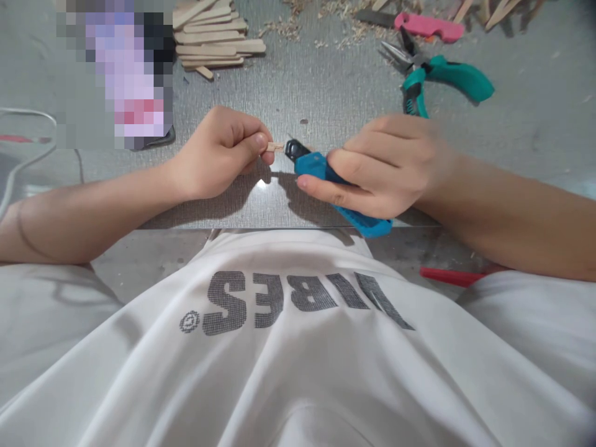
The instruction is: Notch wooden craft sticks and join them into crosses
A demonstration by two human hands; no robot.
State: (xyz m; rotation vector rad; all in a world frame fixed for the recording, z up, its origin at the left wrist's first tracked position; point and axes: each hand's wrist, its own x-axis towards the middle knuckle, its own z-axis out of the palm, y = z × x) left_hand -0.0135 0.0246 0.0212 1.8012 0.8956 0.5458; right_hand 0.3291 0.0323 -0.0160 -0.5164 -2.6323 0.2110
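Observation:
Between the thumb and fingers of my left hand [228, 149] is a small wooden stick [275, 147], of which only a short, rough-cut end shows. My right hand [386, 164] is wrapped round a blue utility knife [313, 164] with a black tip. The knife's tip points left, close to the stick's cut end; whether they touch I cannot tell. Both hands are just above the grey table, near its front edge.
A pile of wooden craft sticks [216, 46] lies at the back, with wood shavings [342, 22] beside it. Green-handled pliers [419, 71] and a pink-handled knife [428, 27] lie at the back right. A white cable [28, 162] curves at the left.

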